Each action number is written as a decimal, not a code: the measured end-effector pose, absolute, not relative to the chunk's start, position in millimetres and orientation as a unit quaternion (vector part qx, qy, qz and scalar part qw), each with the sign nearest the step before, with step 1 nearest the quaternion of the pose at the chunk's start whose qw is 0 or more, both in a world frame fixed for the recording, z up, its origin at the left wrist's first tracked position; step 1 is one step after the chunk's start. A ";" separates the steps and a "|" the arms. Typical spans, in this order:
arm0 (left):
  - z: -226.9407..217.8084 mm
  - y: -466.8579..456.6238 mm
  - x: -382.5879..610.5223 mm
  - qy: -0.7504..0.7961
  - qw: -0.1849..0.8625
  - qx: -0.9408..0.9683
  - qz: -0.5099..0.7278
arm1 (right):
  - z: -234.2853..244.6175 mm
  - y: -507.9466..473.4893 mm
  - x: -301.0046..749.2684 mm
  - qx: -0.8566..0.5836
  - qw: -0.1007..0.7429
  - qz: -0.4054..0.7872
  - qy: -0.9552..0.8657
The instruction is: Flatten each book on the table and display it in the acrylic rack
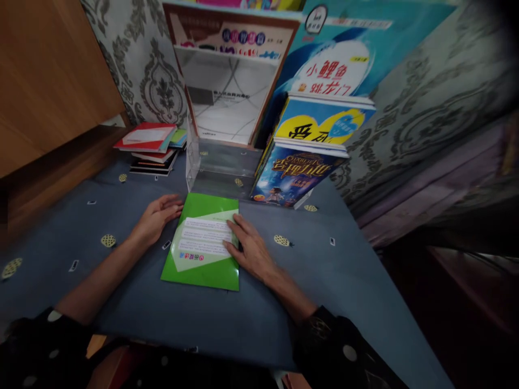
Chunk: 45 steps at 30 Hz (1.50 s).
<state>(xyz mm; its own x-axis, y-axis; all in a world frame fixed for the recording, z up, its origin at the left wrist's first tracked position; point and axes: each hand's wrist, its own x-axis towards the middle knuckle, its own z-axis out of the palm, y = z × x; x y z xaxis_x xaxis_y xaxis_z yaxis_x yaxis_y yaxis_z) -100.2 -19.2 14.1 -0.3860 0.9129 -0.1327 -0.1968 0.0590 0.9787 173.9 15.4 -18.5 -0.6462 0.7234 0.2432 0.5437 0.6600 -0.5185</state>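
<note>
A green book (203, 243) with a pale label on its cover lies flat on the blue tablecloth (316, 270) in front of me. My left hand (156, 219) rests beside the book's upper left corner, fingers stretched out and touching its edge. My right hand (249, 246) lies flat over the book's right edge, fingers spread across the cover. Neither hand grips anything.
A clear acrylic book stand (214, 162) stands just behind the green book, with upright books (300, 162) leaning at its right and taller ones (231, 75) behind. A low stack of books (152, 146) lies at the back left. Patterned wallpaper (405, 97) closes the back and right.
</note>
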 end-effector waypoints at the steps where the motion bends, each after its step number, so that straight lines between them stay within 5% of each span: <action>1: 14.4 -19.7 -101.2 0.566 0.465 0.311 0.606 | -18.9 15.2 174.3 -0.356 0.223 0.206 -0.884; 10: 26.6 -31.9 -87.6 0.500 0.605 0.348 0.512 | -14.9 14.9 177.2 -0.367 0.234 0.251 -0.865; 23: 79.2 -29.0 -67.9 0.468 0.550 0.422 0.548 | 17.9 30.8 190.8 -0.321 0.359 0.568 -0.667; 32: 143.1 -45.3 -64.8 0.449 0.316 0.643 0.534 | 89.3 16.7 217.4 -0.293 0.516 0.331 -0.734; 38: 94.1 -85.0 -71.3 0.409 0.338 0.784 0.322 | 34.7 -3.5 240.0 -0.246 0.421 0.238 -0.840; 45: 34.1 -116.2 -77.5 0.417 0.221 0.862 0.187 | -6.6 -18.6 248.1 -0.210 0.301 0.181 -0.913</action>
<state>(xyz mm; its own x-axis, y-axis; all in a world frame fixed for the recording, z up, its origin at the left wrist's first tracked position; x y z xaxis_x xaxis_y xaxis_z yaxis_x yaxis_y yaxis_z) -77.5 -116.2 34.1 0.5830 0.8007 0.1376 0.6361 -0.5552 0.5359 248.1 -18.6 -6.6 -0.7309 0.4923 0.4727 0.2751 0.8464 -0.4560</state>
